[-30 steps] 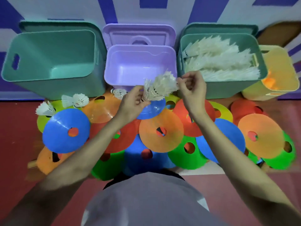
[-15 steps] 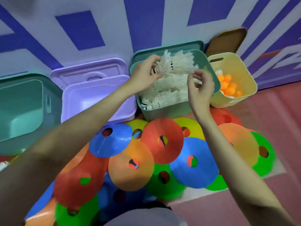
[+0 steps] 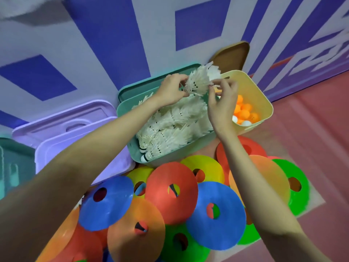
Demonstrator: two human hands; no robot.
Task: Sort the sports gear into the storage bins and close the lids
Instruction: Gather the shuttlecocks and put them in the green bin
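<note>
Nearest me, flat plastic disc cones (image 3: 171,191) in blue, orange, red, yellow and green lie overlapped in a heap on the red floor (image 3: 311,148), each with a round hole at its centre; my two bare forearms reach over them toward the wall. Beyond the heap stands a row of bins; at the left edge I see a slice of a teal plastic bin (image 3: 11,167), then an open lilac plastic bin (image 3: 62,148) with its lilac lid (image 3: 62,120) leaning behind it. Next comes the open teal plastic bin (image 3: 170,157), filled with stacked rows of white feather shuttlecocks (image 3: 170,127); its lid stands behind it against the wall. Over its far edge my left hand (image 3: 170,89) pinches a short stack of white feather shuttlecocks (image 3: 198,80) at one end; my right hand (image 3: 222,103) pinches the same stack from the other side with curled fingertips, so it hangs between both hands above the bin. To the right sits a pale yellow plastic bin (image 3: 264,103) holding orange and white table-tennis balls (image 3: 245,114); a brown lid (image 3: 232,55) leans behind it on the blue and white wall (image 3: 113,44).
</note>
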